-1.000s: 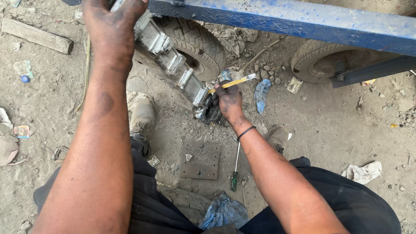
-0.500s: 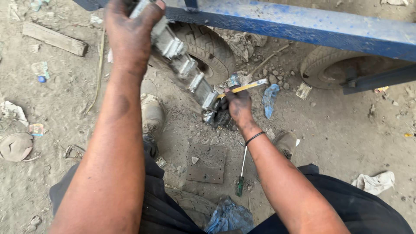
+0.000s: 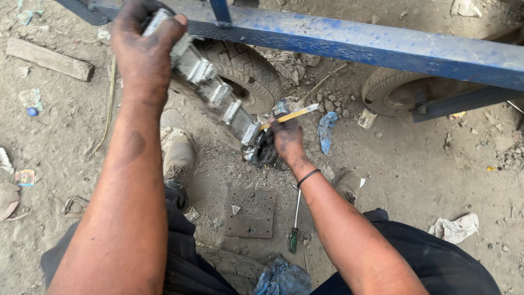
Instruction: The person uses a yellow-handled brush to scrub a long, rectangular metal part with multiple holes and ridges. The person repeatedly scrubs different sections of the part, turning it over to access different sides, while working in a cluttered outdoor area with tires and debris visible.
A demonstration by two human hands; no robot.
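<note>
— Dirt ground (image 3: 415, 180), littered. At six o'clock a screwdriver (image 3: 295, 224) lies beside a metal plate (image 3: 251, 213).

— Further out, the right hand (image 3: 286, 139) pinches a yellow-handled brush (image 3: 292, 113); the left hand (image 3: 143, 43) at eleven o'clock clamps the metal chain (image 3: 215, 90).

— Looks heavy, greasy, floppy; best gripped at both ends.

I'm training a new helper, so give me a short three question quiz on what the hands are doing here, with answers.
1. True or false: the left hand grips the upper end of the long metal part.
2. What does the right hand hold? A) yellow-handled tool B) hammer C) rag
3. What lies on the ground beside the square metal plate?

Key: 1 true. 2 A. 3 The green-handled screwdriver.
</note>
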